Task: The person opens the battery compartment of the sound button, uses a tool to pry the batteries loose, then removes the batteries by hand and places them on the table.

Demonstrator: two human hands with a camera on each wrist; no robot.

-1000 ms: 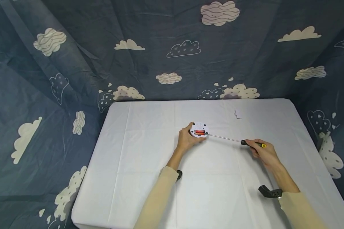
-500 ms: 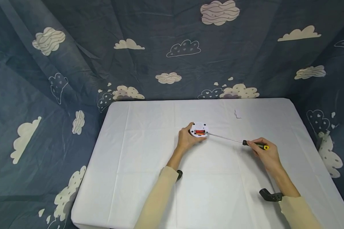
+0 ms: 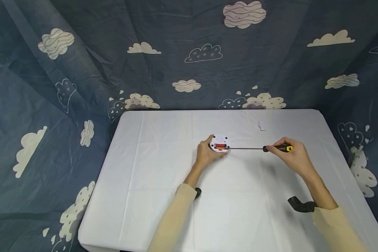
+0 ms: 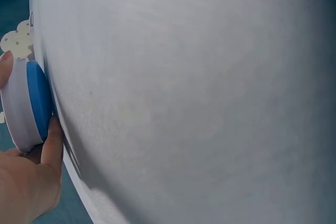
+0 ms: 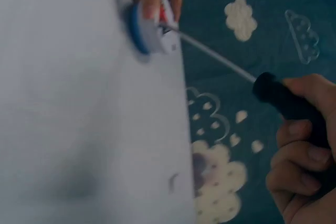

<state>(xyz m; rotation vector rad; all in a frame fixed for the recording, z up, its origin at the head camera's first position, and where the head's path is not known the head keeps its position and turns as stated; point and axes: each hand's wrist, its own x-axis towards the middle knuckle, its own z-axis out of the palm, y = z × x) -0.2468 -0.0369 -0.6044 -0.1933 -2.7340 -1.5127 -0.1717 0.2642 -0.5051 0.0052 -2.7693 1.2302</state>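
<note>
My left hand (image 3: 205, 153) grips a round device (image 3: 220, 139) by its rim, thumb and fingers on opposite sides. Its white face has small holes, dark feet and a recess with red batteries (image 3: 221, 145); the left wrist view shows its blue base (image 4: 40, 100) near the white cloth. In my right hand (image 3: 293, 155) is a long-shafted screwdriver (image 3: 246, 148), held by its black and yellow handle with the fingers curled round. The screwdriver's tip reaches the recess at the batteries' right end. Whether it touches a battery or the recess edge, I cannot tell.
A small white piece with a dark edge (image 3: 262, 126) lies towards the back right of the white-covered table (image 3: 163, 147). Dark blue cloth with clouds (image 3: 173, 21) hangs behind and at the sides. A black wrist mount (image 3: 302, 205) juts from my right forearm.
The right hand and screwdriver handle have swung away from me, so the shaft that sloped is now nearly level across the view. The left hand keeps its grip on the device.
</note>
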